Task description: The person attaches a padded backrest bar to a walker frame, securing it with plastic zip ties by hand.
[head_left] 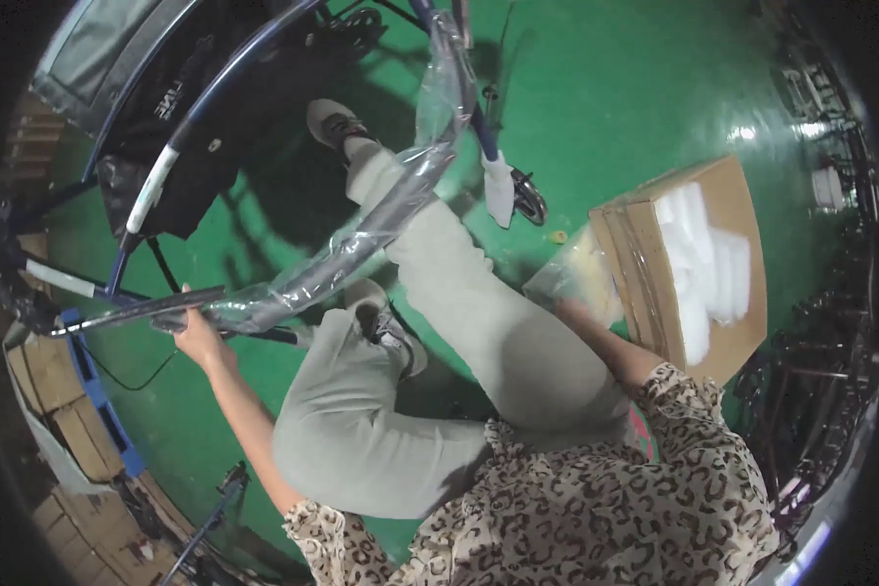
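My left hand (201,342) is closed around the end of a dark tube at the lower left of a blue metal frame (227,73). From there a curved grey padded bar (347,244), wrapped in clear plastic, arcs up across my legs. My right hand (574,314) reaches past my right knee to a clear plastic bag (588,273) with pale yellowish contents. The bag and the knee partly hide its fingers, so I cannot make out whether it grips anything.
An open cardboard box (635,254) holding white wrapped pieces (693,264) stands at my right. Black fabric (181,146) hangs within the frame. A small wheel (528,198) touches the green floor (596,98). Cartons (83,439) and a blue pallet edge (103,400) lie left.
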`<action>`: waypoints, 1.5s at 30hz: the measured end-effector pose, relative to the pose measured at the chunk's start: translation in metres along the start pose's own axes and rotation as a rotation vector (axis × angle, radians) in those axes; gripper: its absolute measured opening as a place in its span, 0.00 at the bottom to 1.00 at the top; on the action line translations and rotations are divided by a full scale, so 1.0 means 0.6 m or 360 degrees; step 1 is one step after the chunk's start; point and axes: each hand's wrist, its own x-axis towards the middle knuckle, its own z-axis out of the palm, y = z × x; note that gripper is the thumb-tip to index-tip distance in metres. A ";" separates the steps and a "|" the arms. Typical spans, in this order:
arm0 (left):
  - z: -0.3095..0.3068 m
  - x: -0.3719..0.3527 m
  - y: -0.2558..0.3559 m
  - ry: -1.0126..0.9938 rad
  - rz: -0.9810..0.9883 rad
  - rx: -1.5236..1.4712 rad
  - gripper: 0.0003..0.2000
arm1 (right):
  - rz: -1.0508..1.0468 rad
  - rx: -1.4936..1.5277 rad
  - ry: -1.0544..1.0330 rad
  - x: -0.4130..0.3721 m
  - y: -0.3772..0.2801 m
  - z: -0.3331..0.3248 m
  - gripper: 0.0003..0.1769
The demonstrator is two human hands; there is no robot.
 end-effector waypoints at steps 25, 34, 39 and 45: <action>0.008 0.038 -0.035 -0.0077 0.0103 -0.0071 0.08 | -0.1469 -0.2192 0.1148 0.009 -0.410 0.253 0.09; 0.003 0.050 -0.037 -0.0201 0.0174 -0.0107 0.07 | -0.0643 -0.1976 0.0567 -0.138 -0.159 -0.063 0.14; -0.024 0.049 -0.016 -0.0122 0.0032 0.0050 0.13 | -0.1435 -0.1453 0.0731 -0.376 -0.434 0.125 0.13; 0.016 0.043 -0.037 -0.0150 0.0135 0.0030 0.07 | -0.1607 -0.0563 -0.0026 -0.456 -0.514 0.304 0.05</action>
